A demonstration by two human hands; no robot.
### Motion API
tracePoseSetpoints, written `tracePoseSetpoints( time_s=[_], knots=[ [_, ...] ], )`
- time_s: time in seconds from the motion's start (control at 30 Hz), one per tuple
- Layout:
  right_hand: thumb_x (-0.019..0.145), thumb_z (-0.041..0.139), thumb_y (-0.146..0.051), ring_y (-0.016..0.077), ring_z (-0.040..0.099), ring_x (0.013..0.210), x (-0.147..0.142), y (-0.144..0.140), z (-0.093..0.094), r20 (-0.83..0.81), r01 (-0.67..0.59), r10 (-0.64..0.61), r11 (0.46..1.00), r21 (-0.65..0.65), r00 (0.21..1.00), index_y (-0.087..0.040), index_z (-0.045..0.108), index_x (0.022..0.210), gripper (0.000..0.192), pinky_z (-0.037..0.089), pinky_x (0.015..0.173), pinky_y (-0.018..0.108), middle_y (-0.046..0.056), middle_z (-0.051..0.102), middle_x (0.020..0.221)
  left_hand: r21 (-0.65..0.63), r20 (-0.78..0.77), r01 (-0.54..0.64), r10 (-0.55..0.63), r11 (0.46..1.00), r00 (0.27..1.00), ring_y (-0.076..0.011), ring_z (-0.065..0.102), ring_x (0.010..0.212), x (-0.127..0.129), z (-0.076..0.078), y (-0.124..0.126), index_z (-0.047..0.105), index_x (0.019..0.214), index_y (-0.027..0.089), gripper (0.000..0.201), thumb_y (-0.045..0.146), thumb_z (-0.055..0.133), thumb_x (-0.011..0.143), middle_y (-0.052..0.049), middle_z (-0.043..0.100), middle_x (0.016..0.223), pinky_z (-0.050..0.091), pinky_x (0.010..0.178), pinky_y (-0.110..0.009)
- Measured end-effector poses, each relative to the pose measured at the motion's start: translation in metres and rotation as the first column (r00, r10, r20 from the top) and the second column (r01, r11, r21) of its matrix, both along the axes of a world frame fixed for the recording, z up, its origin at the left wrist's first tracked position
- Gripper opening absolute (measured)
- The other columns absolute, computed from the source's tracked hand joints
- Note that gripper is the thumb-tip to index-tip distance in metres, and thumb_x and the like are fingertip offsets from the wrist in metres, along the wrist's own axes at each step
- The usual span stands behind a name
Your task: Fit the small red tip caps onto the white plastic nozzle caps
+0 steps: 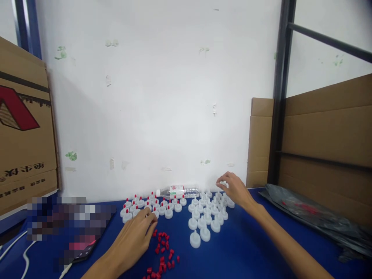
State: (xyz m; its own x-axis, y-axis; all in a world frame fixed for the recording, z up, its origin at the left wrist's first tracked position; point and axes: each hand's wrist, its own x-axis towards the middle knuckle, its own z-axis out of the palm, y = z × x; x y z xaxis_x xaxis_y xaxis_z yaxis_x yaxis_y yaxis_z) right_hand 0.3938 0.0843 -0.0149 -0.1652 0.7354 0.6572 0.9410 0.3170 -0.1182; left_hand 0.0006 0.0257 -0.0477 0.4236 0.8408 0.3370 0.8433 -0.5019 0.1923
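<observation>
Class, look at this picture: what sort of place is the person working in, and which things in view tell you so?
Probably a small workshop assembly bench. Rows of white caps, some with red tips, stand on a blue table beside loose red tips, with cardboard boxes alongside.

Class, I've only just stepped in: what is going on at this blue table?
A person works at a blue table with two bare hands. The left hand rests beside loose red tips, fingers near white caps with red tips fitted. The right hand reaches over a group of plain white caps, fingers curled above the far ones. A clear water bottle lies on its side by the wall. A dark plastic bag lies to the right.
</observation>
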Motion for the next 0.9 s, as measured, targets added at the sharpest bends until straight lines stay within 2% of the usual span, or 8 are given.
tracePoseSetpoints(
  time_s=[0.13,0.23,0.4,0.5,0.63,0.73,0.8,0.9],
  knots=[
    [0.098,0.054,-0.032,0.0221,0.065,0.081,-0.026,-0.007,-0.001,-0.005,-0.072,0.072,0.995,-0.067,0.997,-0.021,0.072,0.095,0.022,0.044,0.083,0.036,0.004,0.07,0.084,-0.011,-0.019,-0.004,0.004,1.0,1.0,-0.0221,0.066,0.097,-0.002,-0.006,0.006,0.065,0.105,0.022,0.032,0.018,0.034,0.101,-0.008,0.065,0.108,0.048,0.084,-0.034],
    [0.099,0.052,-0.033,0.022,0.066,0.085,-0.036,-0.012,0.002,-0.029,-0.115,0.112,0.985,-0.126,0.993,-0.021,0.071,0.096,0.023,0.043,0.086,0.036,0.005,0.071,0.09,-0.016,-0.033,-0.02,0.019,1.0,0.999,-0.023,0.066,0.102,-0.003,-0.01,0.011,0.066,0.108,0.022,0.033,0.015,0.035,0.1,-0.008,0.067,0.11,0.049,0.088,-0.035],
    [0.093,0.059,-0.038,0.0212,0.064,0.079,-0.013,-0.014,0.015,-0.078,-0.159,0.141,0.93,-0.331,0.987,-0.02,0.071,0.09,0.022,0.044,0.074,0.032,0.006,0.073,0.09,0.0,-0.034,-0.055,0.055,0.998,0.998,-0.0238,0.068,0.103,-0.007,-0.021,0.02,0.068,0.107,0.022,0.03,0.015,0.04,0.1,-0.008,0.071,0.108,0.049,0.088,-0.034],
    [0.082,0.07,-0.038,0.0193,0.064,0.072,0.008,-0.014,0.02,-0.127,-0.207,0.165,0.832,-0.515,0.978,-0.019,0.071,0.08,0.02,0.044,0.064,0.028,0.005,0.073,0.079,0.033,-0.022,-0.065,0.066,0.997,0.998,-0.0236,0.068,0.101,-0.007,-0.025,0.023,0.069,0.103,0.023,0.03,0.015,0.041,0.1,-0.006,0.072,0.105,0.049,0.086,-0.033],
    [0.069,0.078,-0.047,0.0172,0.064,0.065,0.018,-0.015,0.015,-0.244,-0.31,0.192,0.606,-0.732,0.951,-0.017,0.066,0.072,0.032,0.044,0.057,0.024,0.002,0.072,0.069,-0.005,-0.025,-0.074,0.074,0.997,0.997,-0.0237,0.069,0.1,-0.005,-0.021,0.021,0.069,0.103,0.023,0.03,0.015,0.041,0.099,-0.007,0.072,0.105,0.049,0.085,-0.033],
    [0.059,0.083,-0.053,0.0175,0.067,0.066,0.014,-0.014,0.007,-0.313,-0.363,0.184,0.455,-0.813,0.932,-0.018,0.064,0.072,0.042,0.044,0.055,0.022,0.002,0.073,0.07,-0.027,-0.017,-0.069,0.069,0.997,0.997,-0.0242,0.069,0.101,-0.005,-0.02,0.018,0.069,0.105,0.022,0.029,0.016,0.041,0.098,-0.008,0.072,0.106,0.049,0.086,-0.035],
    [0.055,0.085,-0.053,0.0184,0.069,0.068,0.01,-0.013,0.002,-0.34,-0.38,0.17,0.405,-0.831,0.925,-0.018,0.064,0.072,0.044,0.045,0.056,0.022,0.003,0.074,0.072,-0.026,-0.006,-0.078,0.078,0.997,0.997,-0.0248,0.069,0.1,-0.005,-0.022,0.017,0.069,0.106,0.022,0.029,0.016,0.042,0.097,-0.008,0.073,0.105,0.049,0.085,-0.035],
    [0.056,0.085,-0.047,0.0186,0.069,0.07,0.005,-0.011,-0.001,-0.36,-0.392,0.156,0.402,-0.827,0.92,-0.018,0.065,0.075,0.04,0.045,0.057,0.023,0.002,0.074,0.073,-0.038,0.026,-0.08,0.081,0.996,0.996,-0.0245,0.069,0.098,-0.003,-0.023,0.016,0.07,0.105,0.023,0.027,0.019,0.045,0.095,-0.007,0.074,0.103,0.049,0.084,-0.034]
  ],
)
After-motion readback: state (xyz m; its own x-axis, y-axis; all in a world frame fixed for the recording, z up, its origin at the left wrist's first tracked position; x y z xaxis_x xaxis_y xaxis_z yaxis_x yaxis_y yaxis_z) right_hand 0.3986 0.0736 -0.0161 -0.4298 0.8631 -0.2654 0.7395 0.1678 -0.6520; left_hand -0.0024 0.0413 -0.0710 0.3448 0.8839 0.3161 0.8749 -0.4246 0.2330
